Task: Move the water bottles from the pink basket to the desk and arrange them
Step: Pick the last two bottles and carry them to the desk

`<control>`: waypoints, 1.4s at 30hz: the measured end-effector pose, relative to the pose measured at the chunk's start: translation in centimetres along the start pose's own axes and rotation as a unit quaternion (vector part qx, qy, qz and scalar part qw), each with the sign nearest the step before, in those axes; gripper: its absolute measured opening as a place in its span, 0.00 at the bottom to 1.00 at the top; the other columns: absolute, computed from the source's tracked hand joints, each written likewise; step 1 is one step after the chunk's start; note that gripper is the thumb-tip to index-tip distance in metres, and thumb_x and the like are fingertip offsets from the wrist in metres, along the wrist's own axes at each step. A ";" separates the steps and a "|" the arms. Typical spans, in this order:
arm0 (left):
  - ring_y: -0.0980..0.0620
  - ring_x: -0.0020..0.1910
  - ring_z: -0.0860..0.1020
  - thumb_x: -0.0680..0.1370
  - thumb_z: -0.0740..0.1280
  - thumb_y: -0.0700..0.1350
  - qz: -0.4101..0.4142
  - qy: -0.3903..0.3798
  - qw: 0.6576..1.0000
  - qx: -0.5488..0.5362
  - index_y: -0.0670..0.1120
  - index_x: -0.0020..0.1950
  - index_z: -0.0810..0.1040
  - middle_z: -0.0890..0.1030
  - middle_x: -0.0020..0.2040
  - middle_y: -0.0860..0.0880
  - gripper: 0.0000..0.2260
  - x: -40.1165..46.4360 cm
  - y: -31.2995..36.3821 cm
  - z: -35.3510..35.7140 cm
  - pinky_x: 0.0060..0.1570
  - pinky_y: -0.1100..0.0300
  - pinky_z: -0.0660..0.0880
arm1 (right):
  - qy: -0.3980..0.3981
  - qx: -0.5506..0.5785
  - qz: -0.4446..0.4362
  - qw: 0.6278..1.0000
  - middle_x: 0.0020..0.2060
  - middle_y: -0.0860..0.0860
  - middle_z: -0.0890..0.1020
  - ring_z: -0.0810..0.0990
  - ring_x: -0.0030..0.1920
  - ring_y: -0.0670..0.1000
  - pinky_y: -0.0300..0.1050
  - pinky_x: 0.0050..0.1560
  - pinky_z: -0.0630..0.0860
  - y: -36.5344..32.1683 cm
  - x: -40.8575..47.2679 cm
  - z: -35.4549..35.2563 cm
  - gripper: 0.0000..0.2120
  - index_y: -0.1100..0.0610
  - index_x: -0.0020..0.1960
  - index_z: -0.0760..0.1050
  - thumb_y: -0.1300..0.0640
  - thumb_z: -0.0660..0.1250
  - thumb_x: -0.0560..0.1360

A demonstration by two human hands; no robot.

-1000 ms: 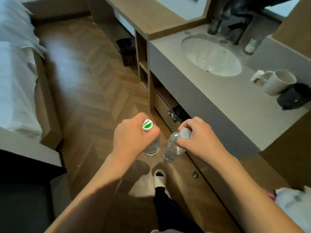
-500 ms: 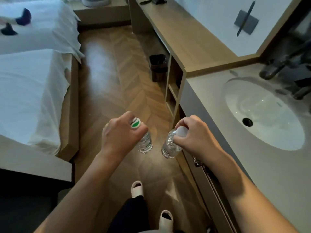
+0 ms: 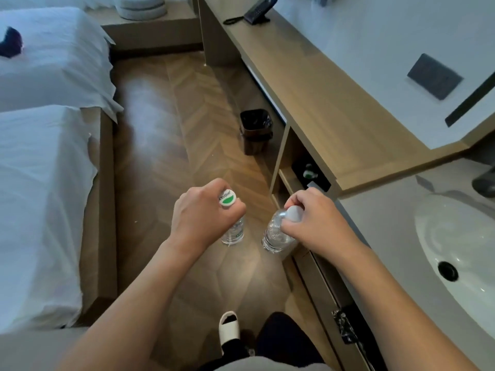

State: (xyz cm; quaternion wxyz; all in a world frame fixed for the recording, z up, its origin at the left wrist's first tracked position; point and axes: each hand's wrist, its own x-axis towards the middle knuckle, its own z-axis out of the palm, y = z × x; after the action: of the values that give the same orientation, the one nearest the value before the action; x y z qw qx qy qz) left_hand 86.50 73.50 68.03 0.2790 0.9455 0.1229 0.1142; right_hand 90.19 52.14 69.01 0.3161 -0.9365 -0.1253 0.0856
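two bottles carried by the neck, one in each fist, above the aisle floor.

the left hand (image 3: 205,215) is closed round the neck of the green-capped bottle (image 3: 233,231), hanging upright; the right hand (image 3: 314,223) pinches the white-capped bottle (image 3: 277,235) at its top, tilted, just beside the counter edge (image 3: 375,204). the two bottles are near each other, apart. wood floor (image 3: 171,145) runs open ahead between the bed (image 3: 40,183) and the long desk (image 3: 316,89), with a dark bin (image 3: 255,132) tucked against the desk side. the desk top lies bare up to a phone (image 3: 257,13) at the far end.
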 end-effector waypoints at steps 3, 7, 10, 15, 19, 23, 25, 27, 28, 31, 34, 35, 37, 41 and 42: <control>0.47 0.33 0.76 0.67 0.67 0.56 0.006 0.008 1.000 0.002 0.50 0.39 0.76 0.78 0.30 0.51 0.10 5.3 -1.1 -0.2 0.34 0.57 0.71 | 0.008 0.009 0.003 1.000 0.44 0.44 0.72 0.75 0.42 0.45 0.41 0.39 0.76 -1.3 5.0 0.1 0.09 0.49 0.43 0.74 0.55 0.71 0.66; 0.47 0.33 0.76 0.67 0.64 0.57 0.010 0.019 1.000 0.012 0.50 0.39 0.75 0.77 0.30 0.51 0.11 12.4 -2.9 0.0 0.34 0.56 0.69 | 0.000 -0.001 -0.011 1.000 0.44 0.44 0.72 0.74 0.41 0.45 0.38 0.39 0.75 -2.6 12.2 0.5 0.09 0.48 0.44 0.73 0.53 0.71 0.66; 0.46 0.33 0.76 0.66 0.64 0.57 0.004 0.032 0.999 0.012 0.50 0.39 0.75 0.77 0.30 0.51 0.11 17.4 -3.9 0.7 0.34 0.56 0.68 | -0.011 -0.008 -0.034 0.999 0.44 0.44 0.72 0.75 0.42 0.45 0.37 0.38 0.74 -3.1 17.9 0.8 0.09 0.48 0.44 0.74 0.52 0.71 0.66; 0.46 0.33 0.77 0.66 0.64 0.58 -0.022 0.034 0.999 0.029 0.51 0.39 0.75 0.78 0.30 0.51 0.12 24.8 -5.1 0.7 0.35 0.55 0.73 | -0.029 -0.015 -0.064 0.997 0.44 0.45 0.71 0.74 0.41 0.46 0.39 0.39 0.75 -4.7 26.7 1.0 0.07 0.50 0.44 0.74 0.53 0.70 0.67; 0.45 0.33 0.77 0.68 0.67 0.56 -0.024 0.055 0.997 0.050 0.50 0.40 0.76 0.78 0.31 0.50 0.10 31.0 -5.8 0.6 0.34 0.56 0.72 | -0.037 -0.011 -0.077 0.996 0.44 0.45 0.71 0.74 0.41 0.46 0.37 0.36 0.71 -5.7 32.9 0.8 0.08 0.50 0.44 0.74 0.53 0.70 0.67; 0.46 0.33 0.77 0.69 0.68 0.55 -0.038 0.050 0.997 0.052 0.50 0.40 0.76 0.78 0.31 0.50 0.09 36.5 -7.2 0.4 0.34 0.56 0.71 | -0.044 -0.003 -0.079 0.996 0.45 0.44 0.72 0.75 0.42 0.45 0.34 0.36 0.69 -7.2 38.9 0.9 0.09 0.49 0.45 0.74 0.52 0.71 0.67; 0.46 0.33 0.77 0.69 0.68 0.55 -0.045 0.049 0.997 0.046 0.50 0.39 0.76 0.78 0.31 0.51 0.09 39.5 -8.3 0.2 0.35 0.55 0.73 | -0.052 -0.001 -0.079 0.996 0.44 0.44 0.72 0.75 0.41 0.45 0.34 0.35 0.69 -8.2 41.9 1.4 0.09 0.49 0.45 0.74 0.51 0.71 0.67; 0.46 0.33 0.77 0.69 0.68 0.55 -0.046 0.045 0.997 0.049 0.50 0.40 0.76 0.78 0.31 0.50 0.09 42.7 -9.6 0.3 0.35 0.55 0.73 | -0.056 0.002 -0.073 0.996 0.44 0.44 0.72 0.75 0.41 0.45 0.33 0.34 0.68 -9.0 45.0 1.9 0.09 0.48 0.44 0.74 0.50 0.71 0.66; 0.45 0.34 0.77 0.69 0.68 0.55 -0.045 0.041 0.997 0.052 0.50 0.40 0.76 0.78 0.31 0.50 0.09 44.3 -10.3 0.3 0.35 0.55 0.73 | -0.053 0.003 -0.067 0.996 0.44 0.43 0.72 0.75 0.40 0.45 0.33 0.34 0.68 -9.4 46.6 2.2 0.09 0.48 0.44 0.74 0.50 0.71 0.66; 0.44 0.33 0.77 0.68 0.68 0.55 -0.032 0.029 0.997 0.061 0.49 0.40 0.77 0.78 0.30 0.49 0.10 49.4 -12.6 0.4 0.35 0.55 0.73 | -0.037 -0.008 -0.052 0.998 0.44 0.43 0.72 0.75 0.40 0.44 0.33 0.33 0.66 -10.8 51.5 3.4 0.09 0.47 0.44 0.74 0.51 0.71 0.66; 0.44 0.33 0.76 0.68 0.69 0.55 -0.014 0.011 0.998 0.056 0.49 0.39 0.76 0.77 0.30 0.49 0.10 54.6 -14.9 -0.2 0.33 0.56 0.71 | -0.035 -0.011 -0.034 0.999 0.44 0.44 0.73 0.75 0.41 0.45 0.33 0.34 0.69 -12.8 56.3 4.6 0.09 0.48 0.44 0.74 0.51 0.71 0.67; 0.45 0.32 0.76 0.69 0.69 0.55 -0.004 0.005 0.999 0.053 0.49 0.39 0.76 0.77 0.29 0.50 0.10 56.4 -15.7 -0.5 0.32 0.57 0.70 | -0.030 -0.009 -0.027 0.999 0.44 0.44 0.73 0.75 0.41 0.45 0.33 0.35 0.69 -13.5 57.8 5.0 0.09 0.48 0.44 0.74 0.52 0.71 0.67; 0.46 0.32 0.76 0.69 0.69 0.55 0.010 -0.006 0.999 0.050 0.49 0.39 0.75 0.77 0.29 0.50 0.10 60.1 -17.0 -1.2 0.32 0.58 0.69 | -0.017 -0.008 -0.013 1.000 0.44 0.43 0.72 0.75 0.41 0.45 0.33 0.34 0.69 -14.8 60.8 5.6 0.09 0.48 0.44 0.74 0.52 0.72 0.67; 0.45 0.34 0.77 0.68 0.69 0.55 0.022 -0.013 0.998 0.053 0.49 0.40 0.76 0.78 0.30 0.50 0.10 67.0 -18.8 -2.5 0.33 0.57 0.70 | 0.010 0.000 0.001 1.000 0.44 0.43 0.72 0.75 0.41 0.44 0.33 0.34 0.67 -17.1 66.5 6.4 0.08 0.47 0.43 0.73 0.53 0.71 0.66; 0.46 0.34 0.77 0.68 0.69 0.55 0.026 -0.012 0.998 0.052 0.49 0.40 0.76 0.78 0.31 0.50 0.10 68.7 -19.1 -2.8 0.34 0.57 0.71 | 0.013 0.004 0.003 1.000 0.44 0.43 0.72 0.75 0.41 0.44 0.34 0.35 0.67 -17.6 67.9 6.4 0.08 0.47 0.43 0.73 0.53 0.71 0.66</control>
State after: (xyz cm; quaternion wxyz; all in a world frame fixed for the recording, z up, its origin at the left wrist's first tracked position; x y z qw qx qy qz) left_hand 147.28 110.78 69.79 0.2274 0.9630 0.1011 0.1036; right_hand 150.22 88.95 69.28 0.3208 -0.9368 -0.1178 0.0745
